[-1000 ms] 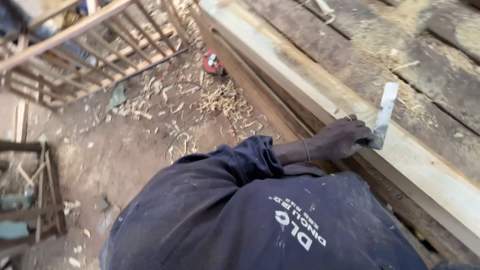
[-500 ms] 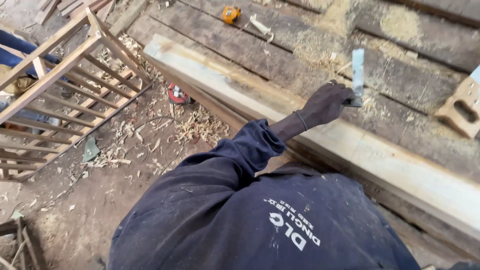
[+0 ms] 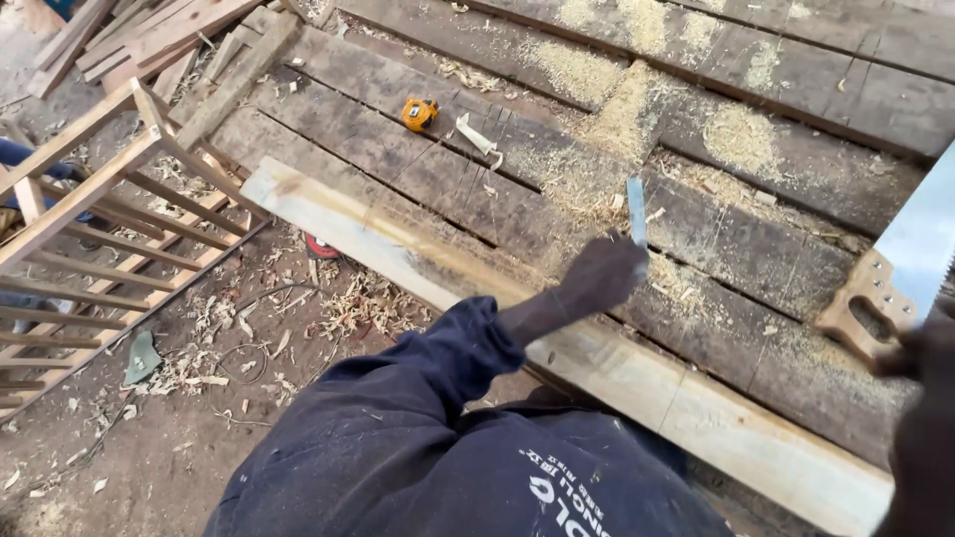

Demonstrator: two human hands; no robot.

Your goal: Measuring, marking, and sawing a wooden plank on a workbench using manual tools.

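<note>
Head view: left arm in a dark sleeve extends forward over the pale plank [image 3: 637, 383] on the worktop [image 3: 796, 249]. Left hand [image 3: 602, 276] is closed around a flat metal blade [image 3: 636, 211], held upright. Right hand [image 3: 920, 358], at frame edge, grips the wooden handle of a handsaw [image 3: 885, 288]; finger position unclear

Flat metal blade [image 3: 636, 211], upright, gripped over pale plank [image 3: 617, 363]
</note>
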